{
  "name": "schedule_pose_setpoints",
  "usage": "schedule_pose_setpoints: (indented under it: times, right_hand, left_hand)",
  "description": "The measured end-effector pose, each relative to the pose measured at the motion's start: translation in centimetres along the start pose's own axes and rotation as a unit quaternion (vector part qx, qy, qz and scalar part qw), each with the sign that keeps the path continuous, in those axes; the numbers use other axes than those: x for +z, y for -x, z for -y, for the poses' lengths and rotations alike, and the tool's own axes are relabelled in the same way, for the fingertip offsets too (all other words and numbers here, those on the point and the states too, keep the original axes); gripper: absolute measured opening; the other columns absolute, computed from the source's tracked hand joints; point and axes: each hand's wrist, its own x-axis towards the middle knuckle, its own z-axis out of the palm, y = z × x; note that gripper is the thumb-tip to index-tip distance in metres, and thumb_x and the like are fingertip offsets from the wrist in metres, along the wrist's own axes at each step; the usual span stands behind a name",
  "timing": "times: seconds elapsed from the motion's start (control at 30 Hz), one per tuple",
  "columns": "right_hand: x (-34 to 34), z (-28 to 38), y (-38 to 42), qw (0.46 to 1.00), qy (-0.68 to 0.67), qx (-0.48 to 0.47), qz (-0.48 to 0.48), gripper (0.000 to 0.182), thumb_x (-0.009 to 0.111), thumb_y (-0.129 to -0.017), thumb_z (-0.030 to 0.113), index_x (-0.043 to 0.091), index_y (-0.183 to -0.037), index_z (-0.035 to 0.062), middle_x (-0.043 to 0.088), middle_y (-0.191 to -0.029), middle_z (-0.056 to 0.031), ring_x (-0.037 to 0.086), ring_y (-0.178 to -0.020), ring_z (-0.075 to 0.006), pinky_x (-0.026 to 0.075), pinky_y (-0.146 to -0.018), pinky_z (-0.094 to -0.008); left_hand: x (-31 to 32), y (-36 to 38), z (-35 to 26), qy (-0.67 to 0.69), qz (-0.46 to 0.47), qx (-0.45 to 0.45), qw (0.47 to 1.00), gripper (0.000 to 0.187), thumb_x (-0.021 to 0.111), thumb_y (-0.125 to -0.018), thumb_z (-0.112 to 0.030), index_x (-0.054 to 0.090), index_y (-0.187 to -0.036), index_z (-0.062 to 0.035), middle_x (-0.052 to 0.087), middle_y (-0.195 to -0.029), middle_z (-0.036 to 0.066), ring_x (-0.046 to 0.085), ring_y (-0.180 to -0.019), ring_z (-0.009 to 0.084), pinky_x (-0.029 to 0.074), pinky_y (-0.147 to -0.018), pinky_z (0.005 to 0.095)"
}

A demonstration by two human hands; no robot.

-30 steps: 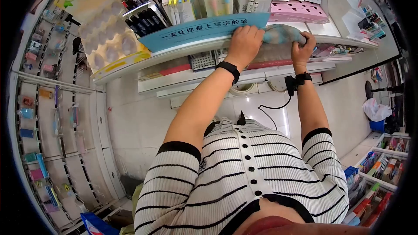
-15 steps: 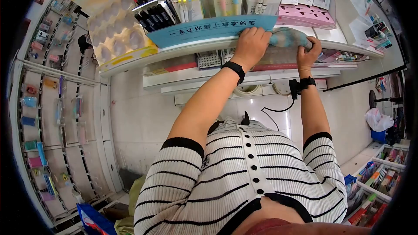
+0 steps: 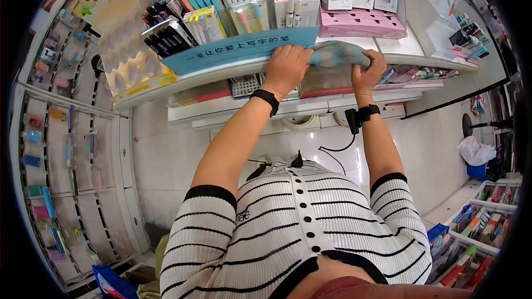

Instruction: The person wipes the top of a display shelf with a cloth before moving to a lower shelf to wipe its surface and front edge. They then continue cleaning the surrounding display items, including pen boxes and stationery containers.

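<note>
A grey and light-blue cloth lies stretched along the front edge of the display shelf. My right hand is closed on its right end, thumb and fingers pinched together. At the cloth's left end, my left hand has its fingers curled over it, against the lower right part of a blue sign with Chinese lettering. What lies under the left fingers is partly hidden. Behind the sign stand boxes of pens, and a pink box sits just beyond the cloth.
Black markers and a yellow-edged blister tray stand at the left of the shelf. Below is a lower shelf with a white metal grid. Pegboard racks line the left; bins of stationery stand at right.
The whole view has shifted, so shelf, hands and cloth appear further left. Both hands keep about the same place on the cloth and shelf edge.
</note>
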Motion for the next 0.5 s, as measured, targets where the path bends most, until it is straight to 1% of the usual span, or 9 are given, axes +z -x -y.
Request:
schedule_pose_setpoints:
  times: [0.03, 0.07, 0.17, 0.23, 0.3, 0.37, 0.4, 0.5]
  right_hand:
    - [0.0, -0.2, 0.1, 1.000, -0.004, 0.002, 0.009, 0.040, 0.066, -0.065, 0.011, 0.057, -0.104, 0.0125, 0.059, -0.107, -0.0067, 0.053, -0.108, -0.0291, 0.026, -0.110, -0.0509]
    - [-0.1, -0.4, 0.1, 1.000, -0.010, 0.001, 0.012, 0.040, 0.066, -0.065, 0.011, 0.057, -0.104, 0.0125, 0.059, -0.107, -0.0067, 0.053, -0.108, -0.0291, 0.026, -0.110, -0.0509]
    - [-0.3, 0.1, -0.1, 0.999, -0.027, -0.009, 0.026, 0.039, 0.067, -0.066, 0.011, 0.057, -0.104, 0.0119, 0.059, -0.107, -0.0068, 0.053, -0.108, -0.0286, 0.027, -0.109, -0.0498]
    - [-0.4, 0.1, 0.0, 0.999, -0.041, -0.001, 0.020, 0.038, 0.067, -0.068, 0.011, 0.057, -0.105, 0.0114, 0.059, -0.107, -0.0068, 0.052, -0.109, -0.0286, 0.027, -0.108, -0.0487]
    - [-0.7, -0.1, -0.2, 0.998, -0.054, -0.004, 0.041, 0.038, 0.067, -0.069, 0.011, 0.058, -0.106, 0.0113, 0.059, -0.107, -0.0068, 0.052, -0.109, -0.0290, 0.027, -0.108, -0.0479]
    - [-0.9, 0.2, -0.3, 0.996, -0.065, 0.001, 0.058, 0.038, 0.067, -0.069, 0.011, 0.059, -0.106, 0.0115, 0.060, -0.109, -0.0063, 0.052, -0.109, -0.0297, 0.027, -0.108, -0.0463]
    - [-0.8, 0.3, -0.4, 0.995, -0.071, 0.000, 0.065, 0.038, 0.067, -0.069, 0.011, 0.059, -0.106, 0.0115, 0.060, -0.109, -0.0063, 0.052, -0.109, -0.0297, 0.027, -0.108, -0.0463]
    - [-0.9, 1.0, -0.4, 0.998, -0.023, -0.017, 0.056, 0.038, 0.066, -0.069, 0.012, 0.058, -0.107, 0.0122, 0.060, -0.110, -0.0049, 0.051, -0.111, -0.0287, 0.025, -0.109, -0.0466]
  left_hand:
    - [0.0, 0.0, 0.0, -0.011, -0.003, 0.002, 1.000, 0.043, 0.078, -0.067, -0.014, 0.063, -0.108, -0.0169, 0.059, -0.093, 0.003, 0.056, -0.089, 0.0251, 0.043, -0.077, 0.0380]
    - [0.1, 0.1, -0.1, -0.023, -0.006, 0.003, 1.000, 0.044, 0.078, -0.067, -0.014, 0.063, -0.108, -0.0167, 0.059, -0.093, 0.003, 0.056, -0.089, 0.0251, 0.043, -0.077, 0.0378]
    - [-0.2, 0.1, -0.4, -0.025, -0.025, 0.001, 0.999, 0.045, 0.078, -0.066, -0.013, 0.063, -0.108, -0.0164, 0.059, -0.092, 0.003, 0.056, -0.089, 0.0248, 0.044, -0.078, 0.0382]
    - [0.0, 0.2, -0.5, -0.038, -0.019, -0.010, 0.999, 0.044, 0.077, -0.067, -0.013, 0.063, -0.109, -0.0160, 0.059, -0.093, 0.003, 0.057, -0.089, 0.0249, 0.044, -0.078, 0.0385]
    - [-0.2, 0.3, -0.6, -0.052, -0.016, -0.020, 0.998, 0.044, 0.076, -0.067, -0.012, 0.063, -0.109, -0.0157, 0.059, -0.093, 0.004, 0.057, -0.090, 0.0249, 0.045, -0.079, 0.0388]
    - [-0.6, 0.3, -0.5, -0.050, -0.003, 0.006, 0.999, 0.041, 0.074, -0.070, -0.011, 0.063, -0.110, -0.0145, 0.060, -0.096, 0.005, 0.057, -0.091, 0.0249, 0.046, -0.080, 0.0390]
    - [-0.8, 0.3, -0.5, -0.055, -0.002, -0.002, 0.999, 0.041, 0.074, -0.070, -0.011, 0.063, -0.110, -0.0145, 0.060, -0.096, 0.005, 0.057, -0.091, 0.0249, 0.046, -0.080, 0.0390]
    - [-1.4, 0.4, -0.6, -0.035, 0.007, -0.003, 0.999, 0.040, 0.071, -0.073, -0.010, 0.063, -0.111, -0.0132, 0.060, -0.100, 0.005, 0.058, -0.094, 0.0252, 0.046, -0.082, 0.0391]
